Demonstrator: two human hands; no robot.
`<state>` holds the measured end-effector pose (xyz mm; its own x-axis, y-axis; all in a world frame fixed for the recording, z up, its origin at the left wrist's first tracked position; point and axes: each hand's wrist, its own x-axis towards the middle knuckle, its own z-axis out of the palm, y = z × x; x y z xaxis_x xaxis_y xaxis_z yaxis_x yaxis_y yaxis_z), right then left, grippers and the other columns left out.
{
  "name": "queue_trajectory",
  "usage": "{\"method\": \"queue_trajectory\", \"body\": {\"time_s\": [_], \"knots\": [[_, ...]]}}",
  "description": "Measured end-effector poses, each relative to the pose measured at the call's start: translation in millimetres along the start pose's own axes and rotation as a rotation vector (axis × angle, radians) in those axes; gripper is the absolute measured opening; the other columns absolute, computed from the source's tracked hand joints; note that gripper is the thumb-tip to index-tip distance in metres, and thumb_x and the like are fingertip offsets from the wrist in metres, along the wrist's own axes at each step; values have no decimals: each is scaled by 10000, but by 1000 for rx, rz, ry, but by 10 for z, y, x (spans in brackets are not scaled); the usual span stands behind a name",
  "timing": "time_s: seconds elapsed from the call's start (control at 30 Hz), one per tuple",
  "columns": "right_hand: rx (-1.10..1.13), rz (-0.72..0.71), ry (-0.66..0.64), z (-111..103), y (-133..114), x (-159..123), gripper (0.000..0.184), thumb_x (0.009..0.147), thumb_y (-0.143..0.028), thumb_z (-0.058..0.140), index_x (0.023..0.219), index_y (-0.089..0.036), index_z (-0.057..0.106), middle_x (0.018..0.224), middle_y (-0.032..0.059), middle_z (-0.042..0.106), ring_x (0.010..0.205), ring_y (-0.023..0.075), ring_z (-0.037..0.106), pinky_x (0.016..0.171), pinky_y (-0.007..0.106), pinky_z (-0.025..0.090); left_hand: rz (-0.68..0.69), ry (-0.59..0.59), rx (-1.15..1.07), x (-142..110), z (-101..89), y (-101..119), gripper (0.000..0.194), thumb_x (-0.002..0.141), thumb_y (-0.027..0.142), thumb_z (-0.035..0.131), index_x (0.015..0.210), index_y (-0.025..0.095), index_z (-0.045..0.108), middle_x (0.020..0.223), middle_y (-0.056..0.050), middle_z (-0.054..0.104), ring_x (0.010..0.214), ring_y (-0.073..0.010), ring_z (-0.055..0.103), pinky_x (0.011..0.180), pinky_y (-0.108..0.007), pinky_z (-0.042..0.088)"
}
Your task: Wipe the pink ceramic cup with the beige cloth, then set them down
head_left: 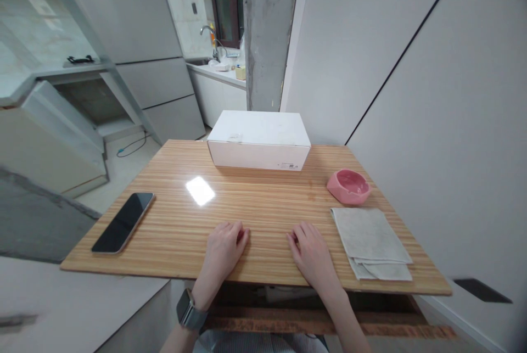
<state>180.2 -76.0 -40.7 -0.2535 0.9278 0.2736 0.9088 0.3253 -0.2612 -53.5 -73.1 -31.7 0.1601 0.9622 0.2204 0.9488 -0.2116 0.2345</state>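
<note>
My left hand (222, 251) rests palm down on the wooden table (177, 232) near its front edge, fingers loosely curled, holding nothing; a watch sits on that wrist. My right hand (312, 253) lies the same way a little to the right, also with nothing in it. A closed white cardboard box (259, 140) stands at the far middle of the table. A pink bowl (349, 186) sits to the right, and a folded grey cloth (370, 240) lies just right of my right hand. A dark phone (123, 222) lies face up at the left.
A white wall runs along the table's right side. A concrete pillar (269, 34) stands behind the box. A kitchen counter with a sink and tap (212, 40) is further back. Cabinets and open floor lie to the left.
</note>
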Motion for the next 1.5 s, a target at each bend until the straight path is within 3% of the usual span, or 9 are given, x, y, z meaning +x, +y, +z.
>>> {"method": "queue_trajectory", "body": {"time_s": [0.23, 0.37, 0.47, 0.57, 0.7, 0.93, 1.13, 1.33, 1.5], "knots": [[51, -1, 46, -20, -4, -9, 171, 929, -215, 429, 770, -203, 488, 792, 31, 545, 783, 186, 499, 735, 299, 364, -27, 34, -211, 131, -87, 254, 299, 914, 321, 438, 657, 191, 515, 620, -7, 581, 588, -136, 519, 573, -265, 319], [80, 1, 63, 2, 8, -37, 170, 900, -191, 461, 740, -199, 516, 756, 30, 576, 755, 182, 520, 709, 288, 350, 204, 111, -491, 510, -264, 807, 236, 871, 314, 509, 672, 189, 530, 656, -5, 565, 661, -138, 521, 625, -262, 370], [66, 11, 67, 12, 14, -62, 183, 871, -174, 493, 697, -201, 545, 712, 25, 599, 721, 181, 539, 681, 286, 329, 414, 100, -685, 918, -227, 1251, 148, 842, 323, 554, 806, 185, 594, 843, -43, 614, 854, -171, 561, 782, -298, 434], [37, 28, 35, -7, 9, -74, 257, 907, -218, 473, 664, -203, 555, 671, 20, 606, 678, 171, 546, 664, 286, 310, 511, 36, -817, 1335, 16, 1643, 473, 766, 397, 654, 1180, 195, 548, 1198, -101, 548, 1150, -214, 498, 974, -347, 406], [41, 37, 12, -45, 4, -88, 248, 920, -214, 456, 703, -201, 574, 715, 29, 629, 715, 175, 565, 682, 285, 313, 423, -95, -805, 1724, 395, 2085, 940, 558, 543, 775, 1349, 199, 401, 1380, -155, 407, 1322, -332, 344, 1065, -467, 328], [88, 48, -1, -45, 31, -135, 117, 860, -150, 520, 779, -203, 586, 778, 27, 638, 767, 188, 569, 708, 281, 329, 209, -46, -751, 1802, 532, 2442, 744, 647, 549, 701, 1272, 228, 457, 1227, -125, 536, 1149, -311, 516, 961, -442, 427], [70, 17, 103, -4, 41, -152, 183, 903, -172, 466, 754, -197, 569, 743, 28, 626, 745, 176, 567, 735, 280, 342, 180, 63, -926, 1676, 352, 1935, 817, 586, 469, 784, 1289, 230, 441, 1204, -110, 575, 1114, -267, 552, 970, -430, 432], [65, -21, 128, -31, 11, -104, 300, 946, -213, 406, 663, -207, 507, 657, 14, 581, 667, 163, 530, 671, 284, 321, -185, 102, -1118, 1464, 23, 706, 816, 615, 375, 799, 1314, 218, 408, 1145, -118, 627, 1002, -209, 637, 875, -356, 502], [97, -6, 98, -13, 12, -73, 298, 950, -233, 415, 671, -208, 518, 671, 10, 596, 672, 162, 533, 677, 284, 325, -335, 368, -782, 1197, -208, -211, 836, 587, 422, 804, 1309, 236, 427, 1165, -90, 624, 1026, -227, 631, 879, -363, 512]]}}
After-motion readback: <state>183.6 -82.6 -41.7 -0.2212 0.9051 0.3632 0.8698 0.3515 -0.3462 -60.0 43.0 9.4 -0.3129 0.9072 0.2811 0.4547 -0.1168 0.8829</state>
